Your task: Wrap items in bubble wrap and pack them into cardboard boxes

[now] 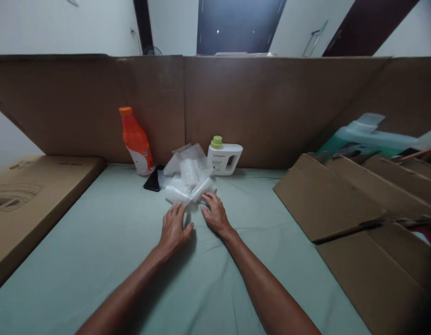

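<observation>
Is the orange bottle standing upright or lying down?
Upright: the orange bottle stands on its base, cap on top, against the cardboard wall.

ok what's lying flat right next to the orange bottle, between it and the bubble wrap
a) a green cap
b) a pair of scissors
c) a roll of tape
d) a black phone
d: a flat black phone lies on the green sheet beside the orange bottle, at the edge of the bubble wrap.

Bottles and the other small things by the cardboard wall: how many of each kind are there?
Orange bottle: 1
White jug with green cap: 1
Dark phone: 1
Bubble wrap pile, touched by the left hand and the right hand: 1
Total: 4
</observation>
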Available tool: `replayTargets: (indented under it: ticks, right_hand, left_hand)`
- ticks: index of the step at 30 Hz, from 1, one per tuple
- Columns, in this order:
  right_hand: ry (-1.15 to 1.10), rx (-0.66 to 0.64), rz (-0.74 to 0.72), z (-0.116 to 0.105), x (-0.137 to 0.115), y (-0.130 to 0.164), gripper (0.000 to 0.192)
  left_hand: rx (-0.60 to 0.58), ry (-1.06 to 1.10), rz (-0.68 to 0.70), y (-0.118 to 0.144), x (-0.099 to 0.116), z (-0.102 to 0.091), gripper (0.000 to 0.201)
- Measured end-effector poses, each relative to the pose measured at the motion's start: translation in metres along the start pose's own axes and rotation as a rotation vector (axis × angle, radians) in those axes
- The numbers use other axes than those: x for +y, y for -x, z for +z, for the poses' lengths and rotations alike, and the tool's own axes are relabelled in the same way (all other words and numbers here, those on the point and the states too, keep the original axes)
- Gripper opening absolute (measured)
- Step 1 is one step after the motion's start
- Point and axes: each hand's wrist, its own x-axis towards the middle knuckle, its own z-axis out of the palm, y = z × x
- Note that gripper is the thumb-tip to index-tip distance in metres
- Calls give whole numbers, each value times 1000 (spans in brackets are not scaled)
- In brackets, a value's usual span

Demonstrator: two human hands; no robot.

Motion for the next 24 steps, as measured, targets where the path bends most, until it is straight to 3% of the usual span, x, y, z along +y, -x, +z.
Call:
replayTargets:
  ticks: [5, 9, 13, 21, 24]
  right_hand:
    - [-5, -11, 11, 3, -1, -2, 53]
    - [-48, 26, 16, -3, 3, -6, 42]
    - [-65, 30, 16, -3, 8, -9, 40]
    - [-101, 69, 56, -2, 5, -14, 43]
    - [-119, 115, 81, -5, -2, -16, 33]
  left_hand:
    - [-65, -51, 21, -71, -9, 7, 52]
    - [-60, -73, 34, -80, -5, 17, 50]
    - [-64, -67, 65, -39, -5, 9, 51]
    - [-121, 62, 226, 97, -27, -25, 42]
    - [-117, 98, 223, 125, -25, -34, 39]
